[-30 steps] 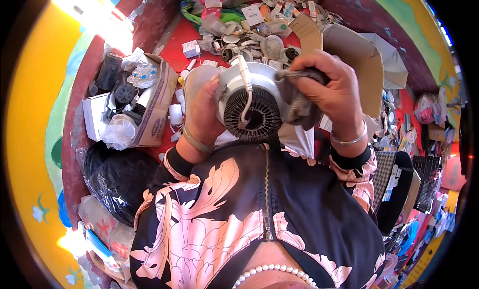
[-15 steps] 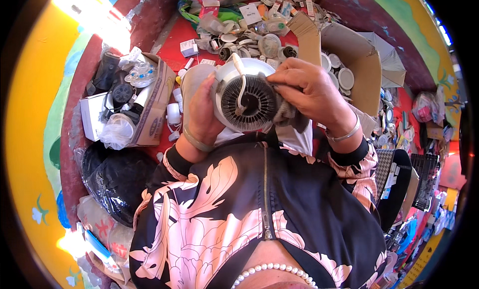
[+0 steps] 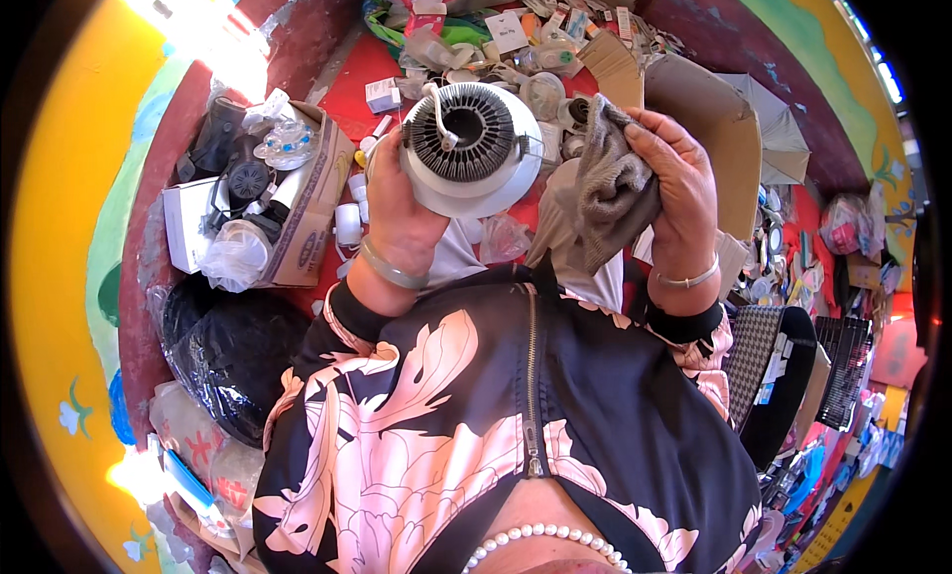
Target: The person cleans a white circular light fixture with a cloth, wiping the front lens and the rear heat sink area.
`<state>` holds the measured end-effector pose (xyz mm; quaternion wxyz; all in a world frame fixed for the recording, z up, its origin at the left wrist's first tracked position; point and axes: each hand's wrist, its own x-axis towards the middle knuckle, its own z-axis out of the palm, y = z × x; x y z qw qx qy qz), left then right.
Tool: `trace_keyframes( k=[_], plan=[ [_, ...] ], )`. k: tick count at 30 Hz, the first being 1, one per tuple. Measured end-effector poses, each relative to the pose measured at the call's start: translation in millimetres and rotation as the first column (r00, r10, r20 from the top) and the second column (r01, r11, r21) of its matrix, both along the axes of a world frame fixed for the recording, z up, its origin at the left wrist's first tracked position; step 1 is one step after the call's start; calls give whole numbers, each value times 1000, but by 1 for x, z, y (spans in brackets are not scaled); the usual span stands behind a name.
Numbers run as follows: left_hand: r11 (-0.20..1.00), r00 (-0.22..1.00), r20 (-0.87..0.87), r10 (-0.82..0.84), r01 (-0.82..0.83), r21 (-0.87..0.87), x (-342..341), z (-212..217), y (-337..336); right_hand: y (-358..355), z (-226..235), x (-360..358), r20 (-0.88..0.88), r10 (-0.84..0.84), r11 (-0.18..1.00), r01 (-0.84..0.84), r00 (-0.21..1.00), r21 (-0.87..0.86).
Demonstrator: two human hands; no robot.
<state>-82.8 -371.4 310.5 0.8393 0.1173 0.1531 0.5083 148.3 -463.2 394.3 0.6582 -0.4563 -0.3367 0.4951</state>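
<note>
Your left hand [image 3: 397, 212] gripped the round white lamp [image 3: 474, 148] by its rim, at about 12 o'clock from your chest, finned back facing you; your right hand [image 3: 684, 192] clutched the grey rag [image 3: 610, 192] just beside it at 3 o'clock. You did best to keep the lamp steady, press the rag between the fins, and mind the loose white wire [image 3: 441, 118].
</note>
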Motion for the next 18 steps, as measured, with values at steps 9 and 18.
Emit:
trace_keyframes(
  k=[9,18],
  plan=[
    [999,999,-21,31,-32,-29,11,0,-3,12,-13,-41,349,-68,997,74,935,-4],
    [999,1000,25,-6,5,41,9,8,-9,18,-3,-35,638,214,977,-166,740,-135]
  ],
)
